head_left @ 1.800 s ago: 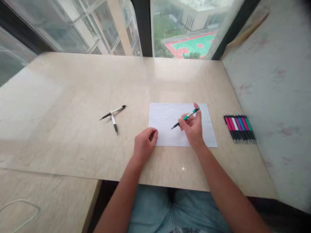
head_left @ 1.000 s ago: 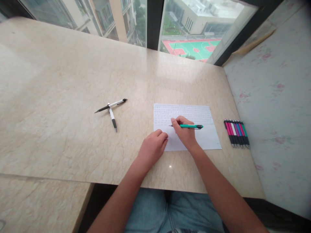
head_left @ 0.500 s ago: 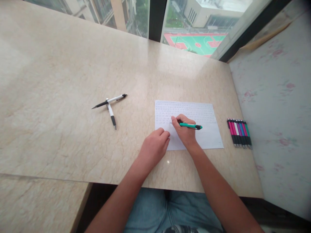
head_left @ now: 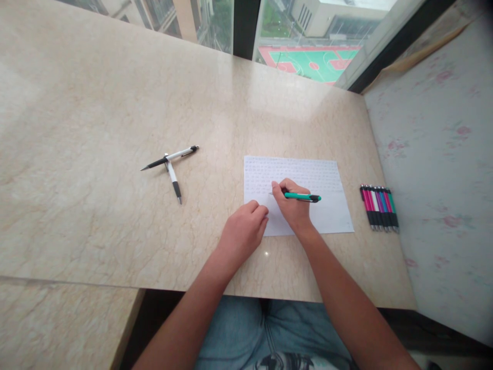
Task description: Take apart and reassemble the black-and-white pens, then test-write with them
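A white sheet of paper (head_left: 327, 216) lies on the stone counter, its upper part covered in rows of small handwriting. My right hand (head_left: 292, 205) rests on the sheet, fingers closed around a green pen (head_left: 298, 196) with a black grip and clip. The pen's tip meets the paper at the lower rows of writing, near the left side. At the sheet's lower left edge lies my left hand (head_left: 246, 223), its fingers curled in and touching the paper. No object shows in the left hand, though its palm side is hidden.
Two white-and-black pens (head_left: 179, 154) lie crossed on the counter (head_left: 96, 216) to the left. Several colourful pens (head_left: 379, 208) sit in a row at the right, beside the flowered wall (head_left: 442, 180). A window (head_left: 308, 41) borders the far edge.
The whole view has shifted slightly, so the counter items appear a little higher. Both hands keep nearly the same pose, and the pen stays at the same rows of writing.
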`<action>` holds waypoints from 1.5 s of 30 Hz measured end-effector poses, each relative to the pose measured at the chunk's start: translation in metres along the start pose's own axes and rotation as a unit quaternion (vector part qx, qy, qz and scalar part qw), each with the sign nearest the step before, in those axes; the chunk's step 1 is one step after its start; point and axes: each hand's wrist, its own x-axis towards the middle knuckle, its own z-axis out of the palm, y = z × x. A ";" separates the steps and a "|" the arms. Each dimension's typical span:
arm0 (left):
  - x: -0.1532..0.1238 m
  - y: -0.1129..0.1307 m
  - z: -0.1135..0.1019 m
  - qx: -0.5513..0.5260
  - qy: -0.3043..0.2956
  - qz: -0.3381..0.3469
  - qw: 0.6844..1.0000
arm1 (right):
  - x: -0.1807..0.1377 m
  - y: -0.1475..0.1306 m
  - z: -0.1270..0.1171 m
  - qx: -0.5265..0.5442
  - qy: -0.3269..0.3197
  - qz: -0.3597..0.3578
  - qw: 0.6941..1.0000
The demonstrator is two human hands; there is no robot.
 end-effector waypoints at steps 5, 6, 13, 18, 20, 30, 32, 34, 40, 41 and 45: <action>0.000 0.001 -0.001 -0.002 -0.005 -0.003 1.000 | 0.001 0.001 -0.001 0.012 0.003 0.016 1.000; 0.000 0.000 -0.001 -0.002 -0.006 -0.003 1.000 | 0.000 0.001 -0.001 0.019 0.003 0.020 1.000; 0.000 0.000 0.000 -0.002 -0.006 -0.002 1.000 | -0.001 0.000 -0.004 0.136 -0.015 0.082 0.987; 0.000 0.001 -0.001 -0.002 -0.004 -0.003 1.000 | -0.002 0.002 -0.008 0.189 -0.019 0.084 0.978; 0.000 0.001 -0.001 -0.003 -0.006 -0.003 1.000 | -0.002 0.003 -0.008 0.175 -0.015 0.073 0.982; 0.000 0.000 0.000 -0.005 0.000 0.002 1.000 | 0.001 0.003 -0.003 0.052 -0.016 0.025 0.998; 0.000 -0.001 0.000 -0.006 -0.001 0.002 1.000 | 0.000 0.004 -0.003 0.050 -0.022 0.017 0.998; 0.000 -0.001 0.000 -0.005 -0.004 0.002 1.000 | 0.000 0.005 -0.002 0.047 -0.024 0.017 0.998; 0.000 0.000 0.000 -0.001 0.000 0.008 1.000 | 0.001 0.004 -0.001 0.046 -0.028 0.021 0.998; -0.001 0.000 0.000 -0.001 0.000 0.008 1.000 | 0.001 0.004 0.000 0.045 -0.026 0.020 0.998; -0.001 0.000 0.001 -0.003 0.001 0.006 1.000 | 0.000 0.006 0.001 0.040 -0.025 0.020 0.999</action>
